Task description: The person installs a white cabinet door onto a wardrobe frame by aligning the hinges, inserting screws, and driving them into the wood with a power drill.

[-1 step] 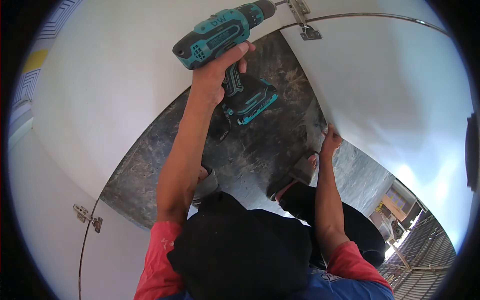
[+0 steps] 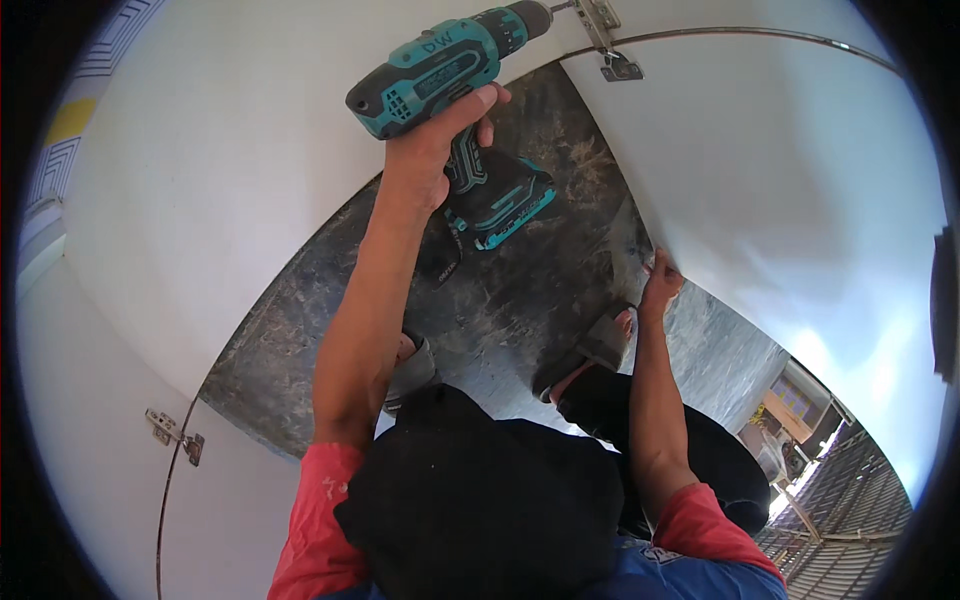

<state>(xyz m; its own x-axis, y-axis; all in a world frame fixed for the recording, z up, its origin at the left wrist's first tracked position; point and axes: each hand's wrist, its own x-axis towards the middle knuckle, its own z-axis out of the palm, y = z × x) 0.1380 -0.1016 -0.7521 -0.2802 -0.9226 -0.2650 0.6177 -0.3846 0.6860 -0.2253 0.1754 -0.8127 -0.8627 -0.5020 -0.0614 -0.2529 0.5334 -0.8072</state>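
Note:
My left hand (image 2: 430,145) is wrapped round the grip of a teal and black cordless drill (image 2: 435,75). The drill's battery base hangs below the hand, with a dark wrist strap beside it. From the chuck a thin bit reaches to a metal cabinet hinge (image 2: 602,30), which joins the white cabinet panel (image 2: 270,110) to a white door (image 2: 740,160) on the right. Whether the bit sits in a screw is too small to tell. Lower down, my right hand (image 2: 662,285) grips the door's near edge, its fingers partly hidden by the door.
A second hinge (image 2: 175,437) is fixed at the left, joining another white door (image 2: 225,510) to the cabinet. Dark mottled floor (image 2: 500,310) lies between the panels, with my sandalled feet on it. Slatted metalwork (image 2: 850,510) shows at the lower right.

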